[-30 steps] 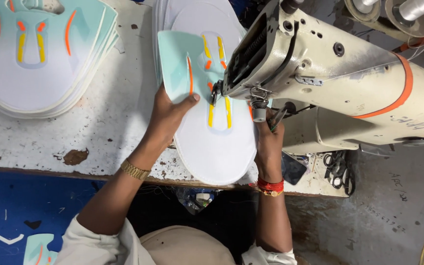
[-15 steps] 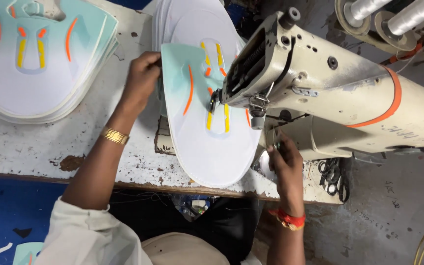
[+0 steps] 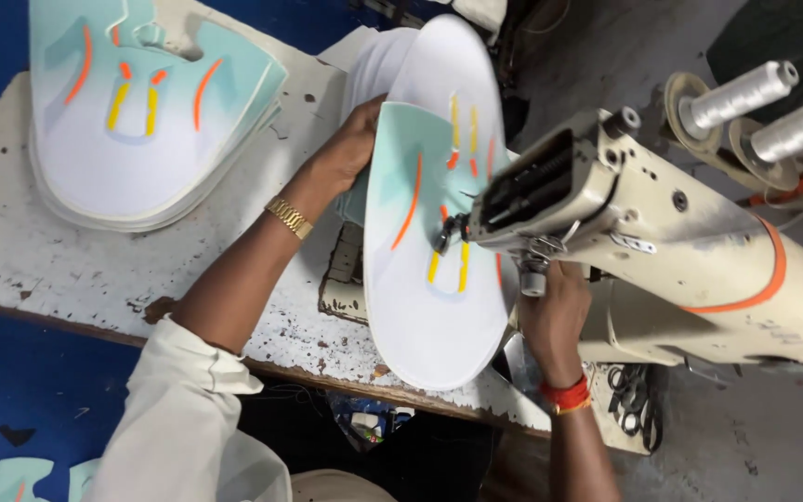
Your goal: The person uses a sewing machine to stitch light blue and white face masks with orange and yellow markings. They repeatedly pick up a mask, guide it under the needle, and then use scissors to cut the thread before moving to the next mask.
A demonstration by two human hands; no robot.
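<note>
L hand (image 3: 350,149) grips top-left edge of white/mint shoe panel (image 3: 425,279), which lies on worktop (image 3: 58,270) under sewing machine (image 3: 671,251) head. R hand (image 3: 555,311) curled at panel's right edge by the needle, grip partly hidden. Panel stack (image 3: 141,112) well apart at left, thread spools (image 3: 764,107) behind machine
</note>
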